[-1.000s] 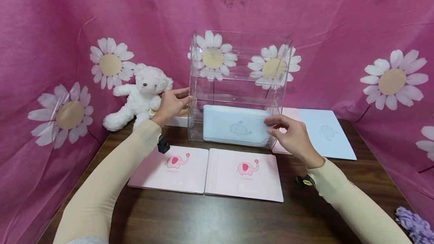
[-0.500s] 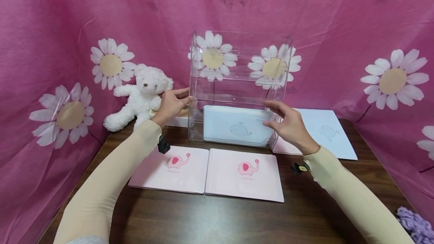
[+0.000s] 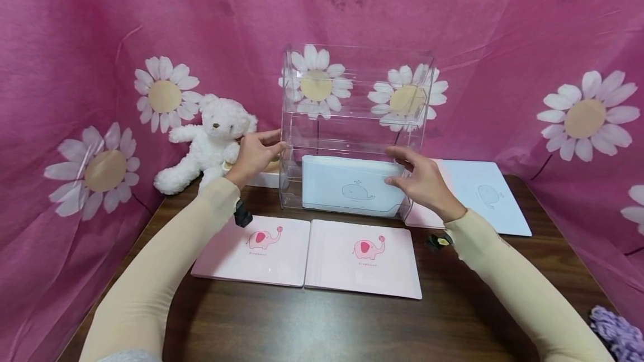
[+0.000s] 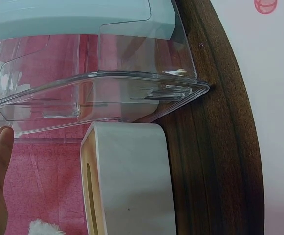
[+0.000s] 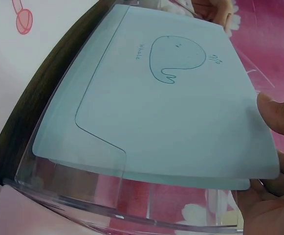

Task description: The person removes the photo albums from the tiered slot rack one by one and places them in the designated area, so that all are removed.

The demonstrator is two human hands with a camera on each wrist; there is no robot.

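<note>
A clear plastic rack [image 3: 352, 113] with stepped tiers stands on the table. In its lowest tier stand light-blue booklets, the front one, a whale booklet [image 3: 347, 184], printed with a whale. My right hand [image 3: 422, 180] pinches its upper right corner. The right wrist view shows my thumb [image 5: 277, 115] on the front and fingers behind, with a second blue layer at the back. My left hand [image 3: 254, 152] touches the rack's left side panel with extended fingers; in the left wrist view the fingertips [image 4: 2, 139] meet the panel's edge.
Two pink elephant booklets [image 3: 362, 281] lie side by side before the rack. At the right, another blue whale booklet [image 3: 498, 205] lies beside a pink one. A white teddy bear [image 3: 218, 122] and a white box [image 4: 134, 186] stand left. A purple yarn-like item [image 3: 616, 331] lies front right.
My right hand has shifted left and slightly up along the whale booklet's right side to its upper corner. The left hand and the rack stay in place.
</note>
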